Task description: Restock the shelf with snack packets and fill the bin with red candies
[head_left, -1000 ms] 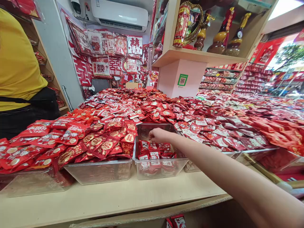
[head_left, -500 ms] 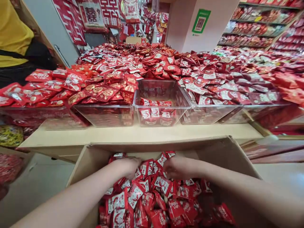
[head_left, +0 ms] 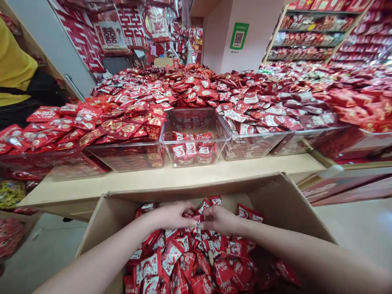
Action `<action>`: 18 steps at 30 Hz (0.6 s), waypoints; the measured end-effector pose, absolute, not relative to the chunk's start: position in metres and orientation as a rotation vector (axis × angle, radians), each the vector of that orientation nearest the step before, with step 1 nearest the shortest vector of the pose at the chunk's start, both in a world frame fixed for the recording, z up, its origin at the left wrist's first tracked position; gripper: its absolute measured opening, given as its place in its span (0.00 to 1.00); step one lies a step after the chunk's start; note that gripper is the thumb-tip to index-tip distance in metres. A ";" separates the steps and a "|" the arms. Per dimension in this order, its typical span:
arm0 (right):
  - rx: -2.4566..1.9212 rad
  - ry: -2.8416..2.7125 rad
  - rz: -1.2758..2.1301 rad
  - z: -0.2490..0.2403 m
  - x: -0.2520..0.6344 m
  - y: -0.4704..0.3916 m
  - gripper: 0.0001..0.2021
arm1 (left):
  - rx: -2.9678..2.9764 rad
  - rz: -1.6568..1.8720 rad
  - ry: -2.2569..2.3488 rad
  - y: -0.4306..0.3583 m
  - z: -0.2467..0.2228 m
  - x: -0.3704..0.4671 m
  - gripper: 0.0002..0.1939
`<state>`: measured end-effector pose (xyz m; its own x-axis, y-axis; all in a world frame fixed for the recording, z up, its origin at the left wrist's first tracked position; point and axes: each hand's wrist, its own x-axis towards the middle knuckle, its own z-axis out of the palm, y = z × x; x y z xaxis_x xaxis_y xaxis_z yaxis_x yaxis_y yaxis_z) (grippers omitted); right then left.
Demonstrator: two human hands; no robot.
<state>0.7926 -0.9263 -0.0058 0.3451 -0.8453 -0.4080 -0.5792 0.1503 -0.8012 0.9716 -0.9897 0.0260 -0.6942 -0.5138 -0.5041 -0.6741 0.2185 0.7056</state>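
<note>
Both of my hands are inside an open cardboard box [head_left: 122,200], above a heap of small red-and-white candy packets [head_left: 177,253]. My left hand [head_left: 176,215] is closed with its fingers on a red candy packet [head_left: 196,222]. From the other side my right hand [head_left: 219,220] pinches that packet's right end, the two sets of fingertips close together. Beyond the box, a clear plastic bin [head_left: 196,141] on the wooden ledge holds a low layer of similar packets, lined up near its front.
Heaped bins of red packets flank the clear bin, such as the left bin [head_left: 125,157] and the right bin [head_left: 257,145]. A pale wooden ledge [head_left: 137,181] runs behind the box. A person in yellow [head_left: 15,65] stands at the far left. Shelves [head_left: 312,36] rise at the back right.
My hands have come together over the heap and now share a packet. The view has shifted, and packets at the box's right back, behind my right forearm, now show.
</note>
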 end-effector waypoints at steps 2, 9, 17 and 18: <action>-1.449 1.236 -0.430 0.002 0.794 -0.928 0.10 | -1.133 1.541 2.333 -0.988 0.032 0.969 0.13; -1.163 1.098 -0.762 0.025 0.790 -0.934 0.15 | -1.363 1.753 2.298 -0.980 0.051 0.963 0.19; -1.255 1.157 -0.806 0.052 0.780 -0.940 0.17 | -1.187 2.238 2.137 -0.974 0.072 0.963 0.16; -1.249 1.170 -0.814 0.055 0.780 -0.939 0.17 | -1.166 2.268 2.137 -0.975 0.073 0.963 0.16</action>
